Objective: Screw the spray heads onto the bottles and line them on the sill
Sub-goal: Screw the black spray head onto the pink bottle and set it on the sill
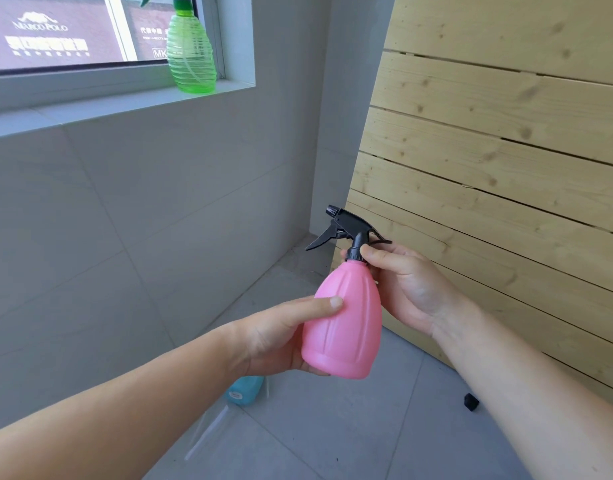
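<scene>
At centre, the left hand (277, 337) grips the smooth, opaque pink bottle (346, 320) round its fluted belly. The right hand (409, 285) pinches with its fingers (370, 252) the collar of the black plastic spray head (350, 226). At 11 o'clock, the translucent, ridged green bottle (190, 53) stands on the sill (90, 102).

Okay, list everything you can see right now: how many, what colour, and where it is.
pink bottle: one, pink, held up in both hands
spray head: one, black, on the pink bottle's neck
green spray bottle: one, green, upright at the sill's right end
sill: one, grey, below the window
blue bottle: one, blue, on the floor, partly hidden by the left forearm
clear tube: one, see-through, on the floor beside the blue bottle
small black piece: one, black, on the floor by the wooden panel
wooden panel: one, pale slats, right
left hand: grips the pink bottle's body
right hand: pinches the spray head's collar
</scene>
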`<action>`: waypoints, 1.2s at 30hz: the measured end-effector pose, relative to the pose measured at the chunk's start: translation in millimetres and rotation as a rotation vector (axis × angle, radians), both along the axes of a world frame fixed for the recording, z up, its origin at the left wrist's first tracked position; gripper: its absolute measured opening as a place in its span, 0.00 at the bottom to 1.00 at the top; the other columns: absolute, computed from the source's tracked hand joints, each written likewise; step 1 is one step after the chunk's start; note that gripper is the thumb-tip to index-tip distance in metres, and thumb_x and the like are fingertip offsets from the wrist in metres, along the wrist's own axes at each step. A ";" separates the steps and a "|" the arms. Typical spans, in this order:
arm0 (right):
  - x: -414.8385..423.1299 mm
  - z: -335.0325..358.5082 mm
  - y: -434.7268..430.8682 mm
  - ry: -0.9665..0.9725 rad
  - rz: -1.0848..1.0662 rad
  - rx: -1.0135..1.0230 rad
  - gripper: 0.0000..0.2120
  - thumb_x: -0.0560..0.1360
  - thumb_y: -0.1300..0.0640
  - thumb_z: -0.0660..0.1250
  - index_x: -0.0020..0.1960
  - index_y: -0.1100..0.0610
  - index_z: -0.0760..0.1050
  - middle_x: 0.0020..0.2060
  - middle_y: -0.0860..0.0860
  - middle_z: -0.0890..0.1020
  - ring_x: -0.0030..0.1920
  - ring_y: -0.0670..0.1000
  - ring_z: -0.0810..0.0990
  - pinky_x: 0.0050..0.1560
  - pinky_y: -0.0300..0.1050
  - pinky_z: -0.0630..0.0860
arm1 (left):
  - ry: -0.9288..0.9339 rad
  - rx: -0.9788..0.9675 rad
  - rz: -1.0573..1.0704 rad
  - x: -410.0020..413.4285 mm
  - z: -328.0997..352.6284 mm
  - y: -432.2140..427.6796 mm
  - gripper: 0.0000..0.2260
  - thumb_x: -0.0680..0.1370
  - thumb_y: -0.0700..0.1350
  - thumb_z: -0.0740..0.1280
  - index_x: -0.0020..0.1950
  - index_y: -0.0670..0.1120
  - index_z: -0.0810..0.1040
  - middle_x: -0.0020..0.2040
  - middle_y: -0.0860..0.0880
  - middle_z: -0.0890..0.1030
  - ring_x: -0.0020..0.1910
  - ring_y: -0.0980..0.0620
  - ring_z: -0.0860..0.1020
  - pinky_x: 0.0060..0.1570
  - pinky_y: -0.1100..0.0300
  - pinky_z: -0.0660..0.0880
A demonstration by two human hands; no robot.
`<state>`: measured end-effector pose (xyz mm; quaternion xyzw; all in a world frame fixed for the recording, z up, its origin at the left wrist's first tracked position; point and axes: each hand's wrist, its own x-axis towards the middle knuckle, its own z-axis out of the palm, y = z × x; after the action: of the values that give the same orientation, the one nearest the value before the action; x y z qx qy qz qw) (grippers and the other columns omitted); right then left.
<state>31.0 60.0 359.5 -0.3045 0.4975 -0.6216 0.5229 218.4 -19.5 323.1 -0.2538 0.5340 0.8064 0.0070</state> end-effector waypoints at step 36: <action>27.2 11.5 0.9 0.144 -0.150 -0.011 0.10 0.80 0.60 0.63 0.50 0.62 0.81 0.49 0.59 0.85 0.50 0.54 0.82 0.60 0.52 0.77 | 0.045 -0.225 0.134 -0.5 2.1 8.5 0.32 0.63 0.61 0.75 0.65 0.52 0.79 0.58 0.44 0.86 0.52 0.47 0.85 0.56 0.44 0.81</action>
<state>58.1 60.9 370.9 -0.3132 0.5518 -0.6382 0.4360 217.9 -11.0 325.2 -0.2700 0.6029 0.7456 -0.0875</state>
